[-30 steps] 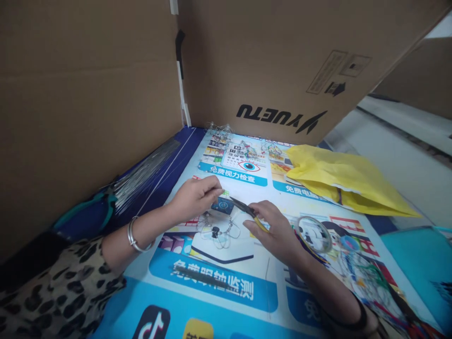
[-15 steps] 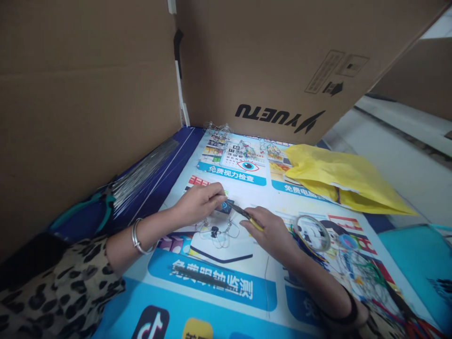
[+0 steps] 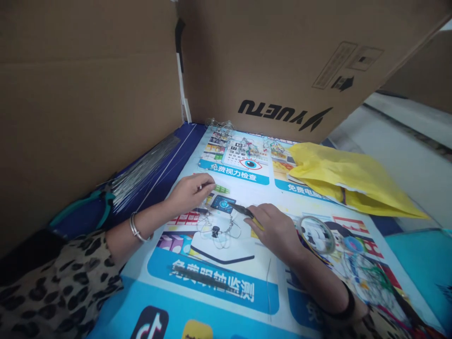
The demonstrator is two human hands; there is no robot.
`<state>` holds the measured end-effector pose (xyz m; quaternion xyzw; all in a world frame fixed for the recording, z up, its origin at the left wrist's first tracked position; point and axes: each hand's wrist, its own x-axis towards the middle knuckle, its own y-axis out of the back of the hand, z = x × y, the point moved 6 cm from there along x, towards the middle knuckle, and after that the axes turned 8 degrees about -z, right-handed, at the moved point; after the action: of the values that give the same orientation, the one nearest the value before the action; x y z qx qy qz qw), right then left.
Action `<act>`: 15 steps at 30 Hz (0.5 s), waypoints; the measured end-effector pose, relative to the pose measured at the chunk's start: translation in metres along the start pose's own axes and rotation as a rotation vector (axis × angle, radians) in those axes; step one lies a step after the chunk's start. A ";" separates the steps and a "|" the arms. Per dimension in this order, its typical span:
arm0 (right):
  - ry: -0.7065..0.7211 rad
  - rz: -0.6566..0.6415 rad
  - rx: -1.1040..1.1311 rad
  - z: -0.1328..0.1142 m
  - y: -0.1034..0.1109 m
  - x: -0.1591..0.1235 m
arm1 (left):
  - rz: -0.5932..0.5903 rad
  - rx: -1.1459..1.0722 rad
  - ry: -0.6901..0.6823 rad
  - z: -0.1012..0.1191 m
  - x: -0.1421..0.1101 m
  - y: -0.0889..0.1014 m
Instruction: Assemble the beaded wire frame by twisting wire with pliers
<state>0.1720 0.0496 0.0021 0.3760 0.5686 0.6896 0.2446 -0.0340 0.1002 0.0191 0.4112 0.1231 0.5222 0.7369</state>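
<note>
My left hand [image 3: 190,190] is closed in a pinch over the printed sheet [image 3: 243,192]; what its fingertips hold is too fine to make out. In my right hand [image 3: 275,230] are slim pliers [image 3: 243,210] with yellow handles, their dark tip pointing left. A gap separates the plier tip from my left fingertips. Below and between the hands, a looped wire piece [image 3: 226,231] with petal-like loops and a small dark centre rests on the sheet. Thin wire ends around it are hard to follow.
Cardboard walls [image 3: 212,56] enclose the back and left. A bundle of straight wires [image 3: 141,169] and teal-handled pliers [image 3: 106,207] lie left. Right are a yellow bag [image 3: 353,176], a wire coil [image 3: 318,235] and tangled coloured wires [image 3: 370,278]. More wire pieces [image 3: 221,126] lie behind.
My left hand has moved left and slightly up, away from the plier tip, which was at its fingertips. The pliers remain in my right hand, and the view has shifted slightly.
</note>
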 end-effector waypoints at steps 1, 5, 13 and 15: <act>0.008 -0.004 -0.018 0.000 0.000 0.000 | 0.005 0.012 -0.025 -0.001 0.000 0.000; 0.044 -0.015 -0.056 -0.002 0.000 0.002 | -0.028 0.068 -0.112 -0.002 0.002 -0.004; 0.051 -0.036 -0.114 -0.005 0.001 0.007 | -0.111 0.099 -0.150 -0.002 0.003 -0.014; 0.048 -0.036 -0.124 -0.005 0.001 0.007 | -0.114 0.095 -0.169 -0.001 0.003 -0.015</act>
<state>0.1638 0.0518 0.0040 0.3332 0.5371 0.7278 0.2662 -0.0234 0.1018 0.0082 0.4806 0.1084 0.4365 0.7528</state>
